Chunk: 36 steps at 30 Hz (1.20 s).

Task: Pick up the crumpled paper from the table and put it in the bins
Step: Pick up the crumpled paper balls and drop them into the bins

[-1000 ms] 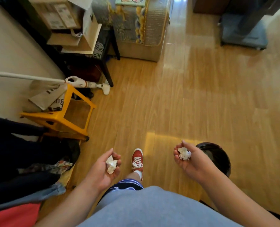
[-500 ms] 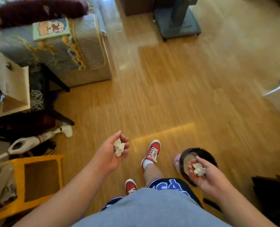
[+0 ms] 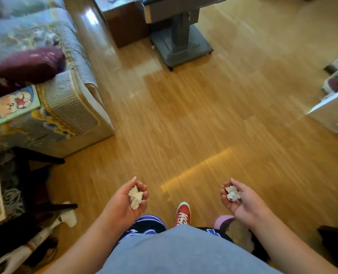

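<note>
My left hand is palm up over the wooden floor, fingers curled around a crumpled white paper ball. My right hand is also palm up and cups a second crumpled paper ball. A dark round bin with a pink edge stands on the floor just below my right wrist, mostly hidden by my forearm and my grey shirt. Both paper balls are in front of the bin, not over its opening.
A patterned sofa with a dark red cushion fills the left. A grey pedestal base stands at the top centre. A white table edge is at the right. A white vacuum lies at lower left. My red shoe is between my hands.
The view has swung right and the bin has slid down under my right forearm. My right hand, earlier over the bin's opening, is now ahead of it. Both hands still hold paper.
</note>
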Available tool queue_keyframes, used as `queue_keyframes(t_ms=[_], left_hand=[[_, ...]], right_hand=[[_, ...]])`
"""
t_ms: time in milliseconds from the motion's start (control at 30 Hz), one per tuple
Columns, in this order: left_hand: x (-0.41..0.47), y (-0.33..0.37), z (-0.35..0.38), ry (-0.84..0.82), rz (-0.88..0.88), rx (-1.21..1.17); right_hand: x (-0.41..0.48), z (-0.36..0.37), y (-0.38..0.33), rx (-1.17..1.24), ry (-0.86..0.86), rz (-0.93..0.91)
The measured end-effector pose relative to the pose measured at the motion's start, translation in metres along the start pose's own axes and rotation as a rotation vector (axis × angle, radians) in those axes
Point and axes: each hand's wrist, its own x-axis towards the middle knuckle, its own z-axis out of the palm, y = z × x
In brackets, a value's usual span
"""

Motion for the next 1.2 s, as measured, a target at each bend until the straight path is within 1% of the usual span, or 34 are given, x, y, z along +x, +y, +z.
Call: queue_keyframes(t_ms=[200, 333, 467, 600, 733, 900, 1067, 1133, 1200], left_hand=[[0.057, 0.068, 0.039, 0.032, -0.037, 0.053], [0.113, 0.121, 0.088, 0.008, -0.064, 0.162], [0.163, 0.166, 0.159, -0.053, -0.127, 0.309], [0.202, 0.176, 0.252, -0.135, -0.201, 0.509], [0.231, 0.144, 0.347, -0.253, -0.307, 0.693], [0.258, 0.072, 0.457, -0.363, -0.398, 0.878], [0.276, -0.001, 0.556, -0.420, -0.423, 0.982], [0.280, -0.023, 0.588, -0.402, -0.422, 0.997], [0.284, -0.040, 0.614, -0.398, -0.428, 1.005]], right_hand=[[0.042, 0.072, -0.074, 0.073, -0.086, -0.070], [0.067, 0.105, -0.118, 0.137, -0.066, -0.100], [0.073, 0.104, -0.151, 0.286, 0.024, -0.133], [0.064, 0.073, -0.165, 0.460, 0.132, -0.174], [0.052, 0.027, -0.163, 0.665, 0.262, -0.231], [0.044, -0.034, -0.167, 0.852, 0.429, -0.225], [0.040, -0.094, -0.210, 1.037, 0.469, -0.202], [0.039, -0.118, -0.235, 1.057, 0.460, -0.207], [0.039, -0.141, -0.263, 1.028, 0.430, -0.238]])
